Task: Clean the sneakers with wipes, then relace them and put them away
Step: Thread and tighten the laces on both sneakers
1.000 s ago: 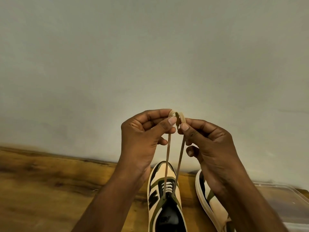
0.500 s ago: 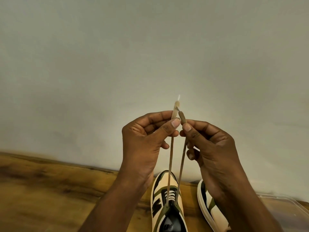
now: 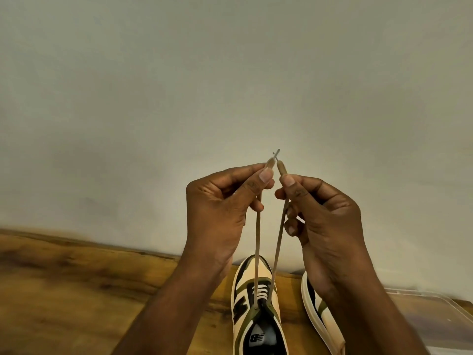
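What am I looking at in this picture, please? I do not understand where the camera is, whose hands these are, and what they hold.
There is no machine here. A person wears a wide-angle camera on the head, so the single picture looks forward and down at the person's own two bare hands.

The left hand and the right hand each pinch one end of a thin tan shoelace between thumb and finger, raised in front of a plain pale wall. The two tips almost meet at the top. Both strands run down into a cream sneaker with olive and black panels, which stands on a brown wooden table.

A second matching sneaker lies just right of it, partly hidden by the right arm. Further right is a clear plastic container.
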Action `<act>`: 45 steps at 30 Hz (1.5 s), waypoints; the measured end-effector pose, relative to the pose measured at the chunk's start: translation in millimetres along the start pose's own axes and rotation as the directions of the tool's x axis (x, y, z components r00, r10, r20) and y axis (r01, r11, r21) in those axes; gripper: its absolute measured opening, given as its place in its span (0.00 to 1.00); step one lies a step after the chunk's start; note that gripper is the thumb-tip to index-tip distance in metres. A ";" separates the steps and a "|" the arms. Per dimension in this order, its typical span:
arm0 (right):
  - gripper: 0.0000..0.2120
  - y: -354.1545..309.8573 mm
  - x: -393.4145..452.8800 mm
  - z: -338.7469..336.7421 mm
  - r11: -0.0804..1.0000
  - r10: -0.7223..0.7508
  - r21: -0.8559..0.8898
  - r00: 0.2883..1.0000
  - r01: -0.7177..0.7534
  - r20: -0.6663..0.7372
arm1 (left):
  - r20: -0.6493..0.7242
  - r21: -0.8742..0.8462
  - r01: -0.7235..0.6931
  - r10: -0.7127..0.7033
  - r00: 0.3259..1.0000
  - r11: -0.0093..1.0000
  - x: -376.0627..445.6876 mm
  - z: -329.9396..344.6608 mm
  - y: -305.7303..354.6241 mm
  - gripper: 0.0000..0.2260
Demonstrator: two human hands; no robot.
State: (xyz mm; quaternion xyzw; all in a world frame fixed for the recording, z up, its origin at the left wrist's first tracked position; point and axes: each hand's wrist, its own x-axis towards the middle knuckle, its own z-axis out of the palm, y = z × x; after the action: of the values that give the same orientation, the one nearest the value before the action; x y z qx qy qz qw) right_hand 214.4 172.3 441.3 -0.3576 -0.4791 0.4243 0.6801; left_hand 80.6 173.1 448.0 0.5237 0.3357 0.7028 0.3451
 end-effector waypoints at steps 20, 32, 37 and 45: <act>0.08 9.7 -2.7 -11.6 0.917 -0.304 -0.216 0.939 0.334 0.159 | 0.176 0.001 0.185 -0.182 0.968 0.983 5.9 -19.2 -0.4 0.10; 0.13 22.9 3.1 -22.6 0.454 -0.653 -0.564 0.689 0.689 0.316 | 0.057 0.088 0.086 -0.092 0.994 0.992 -1.0 -13.2 -14.8 0.08; 0.10 28.8 7.9 -24.8 0.355 -0.653 -0.642 0.672 0.679 0.350 | 0.085 0.125 0.022 -0.033 0.996 0.992 0.5 -14.1 -18.3 0.05; 0.07 19.0 5.9 -23.8 0.585 -0.511 -0.567 0.807 0.579 0.297 | 0.125 0.144 -0.026 0.008 0.992 0.989 1.0 -16.5 -19.5 0.05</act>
State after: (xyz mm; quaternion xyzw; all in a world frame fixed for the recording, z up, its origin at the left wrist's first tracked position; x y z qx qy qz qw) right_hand 233.8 183.1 419.6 -0.3783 -0.7131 0.0255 0.5897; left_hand 66.9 182.6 428.4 0.5931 0.3596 0.6453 0.3203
